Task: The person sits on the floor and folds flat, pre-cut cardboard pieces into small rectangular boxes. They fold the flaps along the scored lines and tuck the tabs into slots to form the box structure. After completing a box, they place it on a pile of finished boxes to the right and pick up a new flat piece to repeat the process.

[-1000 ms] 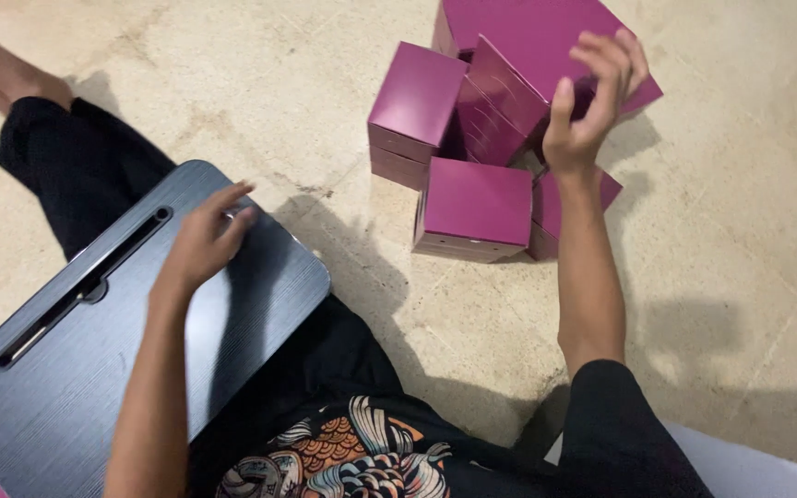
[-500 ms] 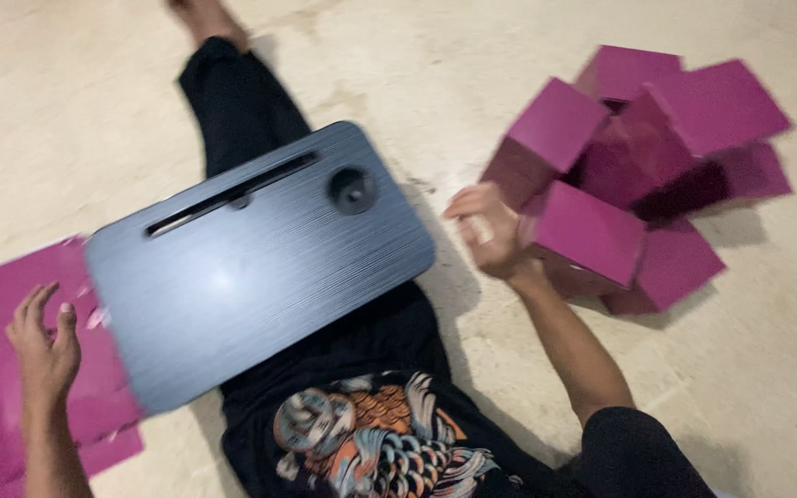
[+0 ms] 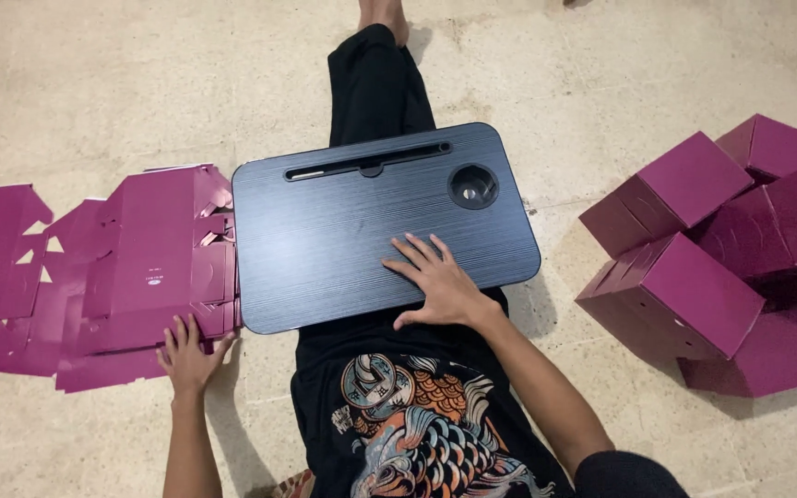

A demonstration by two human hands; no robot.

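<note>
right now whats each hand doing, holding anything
Left hand: open, fingers resting on the flat magenta box blanks, gripping nothing.
Right hand: open, fingers spread flat on the dark lap desk.

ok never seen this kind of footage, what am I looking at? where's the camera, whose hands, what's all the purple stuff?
There is no machine here: a person sits on a stone floor and works with bare hands. The single camera is worn on the person's head and looks down, so you see their own arms, patterned shirt and outstretched leg from above.

Across the lap lies a dark lap desk with a long slot and a round cup recess near its far edge. The right hand lies flat on it, fingers spread, holding nothing.

The left hand rests, fingers spread, on the near edge of a pile of flat, unfolded magenta carton blanks on the floor beside the desk. It grips none of them.

On the other side sits a heap of assembled magenta boxes, closed and leaning against one another.
</note>
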